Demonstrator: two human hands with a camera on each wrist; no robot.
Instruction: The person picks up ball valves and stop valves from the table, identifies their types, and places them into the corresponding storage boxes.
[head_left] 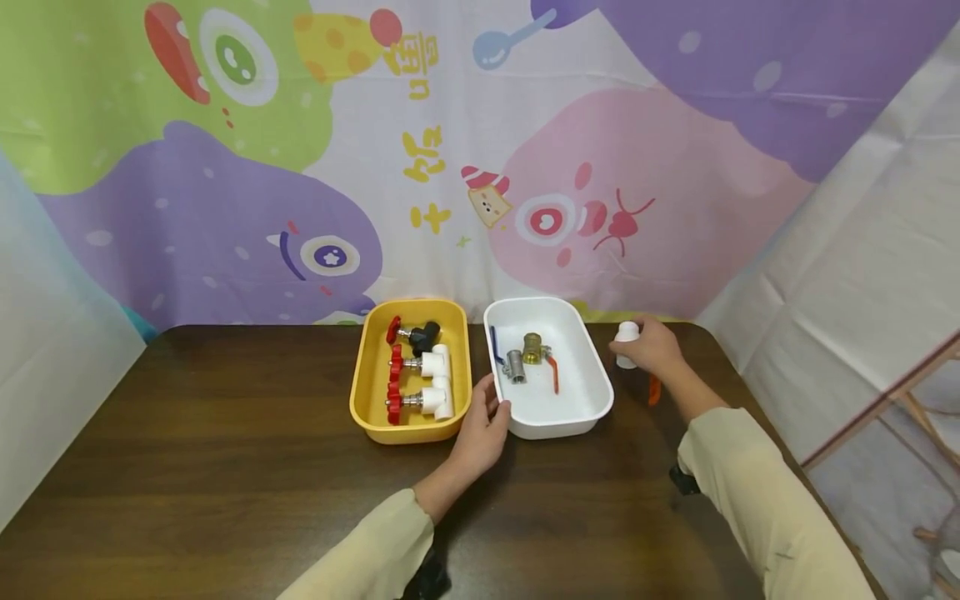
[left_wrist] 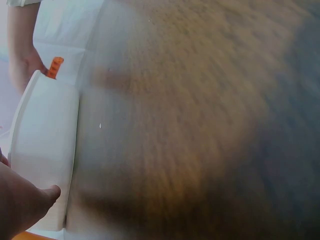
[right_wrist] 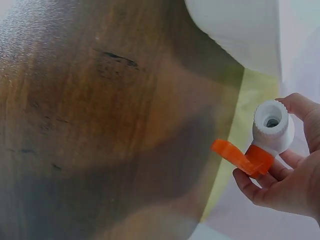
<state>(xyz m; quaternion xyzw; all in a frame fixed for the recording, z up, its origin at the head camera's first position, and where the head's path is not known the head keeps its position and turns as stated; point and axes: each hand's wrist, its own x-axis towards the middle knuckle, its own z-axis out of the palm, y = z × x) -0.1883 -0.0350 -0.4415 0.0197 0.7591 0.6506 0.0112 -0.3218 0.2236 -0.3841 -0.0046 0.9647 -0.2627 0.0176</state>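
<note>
My right hand [head_left: 654, 346] grips a white plastic ball valve [right_wrist: 272, 125] with an orange lever handle [right_wrist: 240, 157], held to the right of the white tray [head_left: 551, 414]. My left hand [head_left: 480, 429] is at the near left corner of that tray, its thumb against the outer wall in the left wrist view. Inside the tray lie a silver metal valve [head_left: 516, 367] with a blue lever and a brass valve [head_left: 532, 348] with a red lever.
Left of the white tray stands a yellow tray [head_left: 358, 392]. It holds a black valve [head_left: 424, 337] and white valves [head_left: 437, 364] with red wheel handles. Both trays sit at the back of the dark wooden table [head_left: 225, 467], close to a printed cloth backdrop [head_left: 420, 267].
</note>
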